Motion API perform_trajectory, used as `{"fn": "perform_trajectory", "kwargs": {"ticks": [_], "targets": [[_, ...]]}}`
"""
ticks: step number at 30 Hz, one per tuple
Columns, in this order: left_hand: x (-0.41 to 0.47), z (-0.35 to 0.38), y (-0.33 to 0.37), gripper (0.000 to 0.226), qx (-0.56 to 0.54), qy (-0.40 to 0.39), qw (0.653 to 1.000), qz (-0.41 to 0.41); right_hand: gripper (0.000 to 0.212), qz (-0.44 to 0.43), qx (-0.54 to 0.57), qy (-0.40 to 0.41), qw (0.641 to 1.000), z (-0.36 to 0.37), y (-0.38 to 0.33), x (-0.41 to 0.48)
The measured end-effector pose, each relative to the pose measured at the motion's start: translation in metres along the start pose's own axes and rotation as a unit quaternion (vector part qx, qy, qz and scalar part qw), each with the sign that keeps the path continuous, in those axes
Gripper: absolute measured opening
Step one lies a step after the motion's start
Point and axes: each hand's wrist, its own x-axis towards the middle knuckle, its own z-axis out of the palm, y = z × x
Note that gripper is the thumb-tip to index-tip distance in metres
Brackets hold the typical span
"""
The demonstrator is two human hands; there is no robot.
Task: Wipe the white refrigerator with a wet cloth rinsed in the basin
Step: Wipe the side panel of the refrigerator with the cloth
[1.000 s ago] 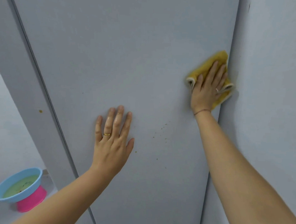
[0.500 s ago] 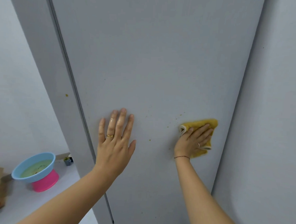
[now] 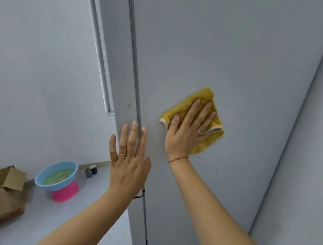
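**Cloth flat on the fridge panel, both palms on the white surface**

I see the right hand [image 3: 188, 130] spread over the yellow cloth [image 3: 201, 95], pressing it flat against the wide white panel of the refrigerator [image 3: 232, 60]. Its fingers [image 3: 206, 113] are straight and slightly fanned, lying on top of the cloth rather than curled around it. The cloth is folded, with a pale hem showing at its left corner and under the ring finger, and it sits just right of the vertical seam [image 3: 135, 75] that runs down the refrigerator.

The left hand [image 3: 128, 161] lies open just beside it. Its fingers [image 3: 132, 136] are straight and close together, and the fingertips reach across that seam. It holds nothing (there is a gold ring [image 3: 122, 154] on it, and a red thread [image 3: 177, 159] around the other wrist).

A few small yellowish-brown specks [image 3: 198, 157] dot the panel just below the cloth, and one more spot [image 3: 129, 105] sits on the narrow strip left of the seam.

The blue basin [image 3: 45, 175] stands well apart, down on the floor [image 3: 71, 220] to the left. It holds greenish water and is perched on a pink base [image 3: 66, 192]. An open cardboard box [image 3: 6, 190] lies beside it, and two small dark cups [image 3: 93, 169] stand near the wall [image 3: 40, 63].
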Motion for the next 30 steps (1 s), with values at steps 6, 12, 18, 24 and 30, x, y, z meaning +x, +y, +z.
{"fn": "perform_trajectory", "kwargs": {"ticks": [6,12,18,24,30], "targets": [[-0.014,0.000,-0.023,0.089,-0.042,0.006,0.997,-0.064,0.066,-0.190,0.008,-0.076,0.979,0.001,-0.083,-0.026],[-0.013,-0.001,-0.047,0.088,-0.071,-0.037,0.993,-0.088,0.056,-0.315,-0.029,-0.076,0.946,0.012,-0.115,-0.013],[0.012,-0.018,-0.052,0.078,-0.096,-0.035,0.993,-0.062,0.058,-0.330,-0.053,-0.049,0.941,0.010,-0.147,0.034],[0.049,-0.028,-0.056,0.076,-0.111,-0.038,0.992,-0.051,0.061,-0.342,-0.066,-0.040,0.937,0.001,-0.186,0.090],[0.070,-0.033,-0.063,0.078,-0.132,-0.035,0.989,-0.052,0.064,-0.332,-0.093,-0.064,0.936,-0.014,-0.226,0.151]]}}
